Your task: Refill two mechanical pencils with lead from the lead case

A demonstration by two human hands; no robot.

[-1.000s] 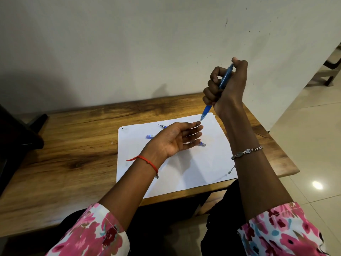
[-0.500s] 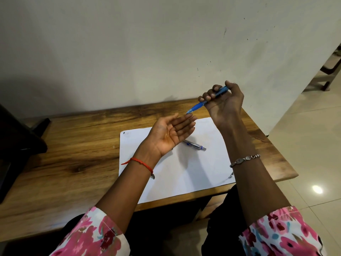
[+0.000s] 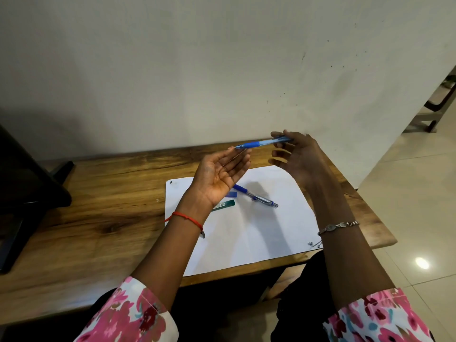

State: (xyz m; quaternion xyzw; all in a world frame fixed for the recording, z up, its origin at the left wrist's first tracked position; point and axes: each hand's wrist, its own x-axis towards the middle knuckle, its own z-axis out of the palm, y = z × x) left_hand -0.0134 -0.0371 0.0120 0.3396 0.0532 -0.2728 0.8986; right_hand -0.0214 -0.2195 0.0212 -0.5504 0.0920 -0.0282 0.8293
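Your right hand [image 3: 299, 156] holds the light blue pencil [image 3: 262, 143] near its back end, pinched between thumb and upper fingers, lying almost level above the far edge of the wooden table [image 3: 98, 193] with its tip pointing toward your left; the lower fingers hang loose and curled; your left hand [image 3: 219, 172] is held palm up and flat, fingers spread open and gripping nothing, its fingertips just under the pencil's tip; whether any lead lies on that palm is too fine to tell; the second pencil [image 3: 255, 196], darker blue with a clear barrel, rests on the white paper [image 3: 259, 230] below your left hand, and the green lead case [image 3: 223, 205] lies just beside it, partly hidden by your left wrist, with a small blue piece [image 3: 232, 194] between them that may be a cap; judging from this, you are partway through the first pencil, testing or emptying it over the palm, and the second looks untouched; the next move likely calls for freeing your left hand to fetch the case, turning the pencil's open end upward, and feeding a thin lead in gently; keep it over the paper, since a dropped lead would be hard to find on the wood grain
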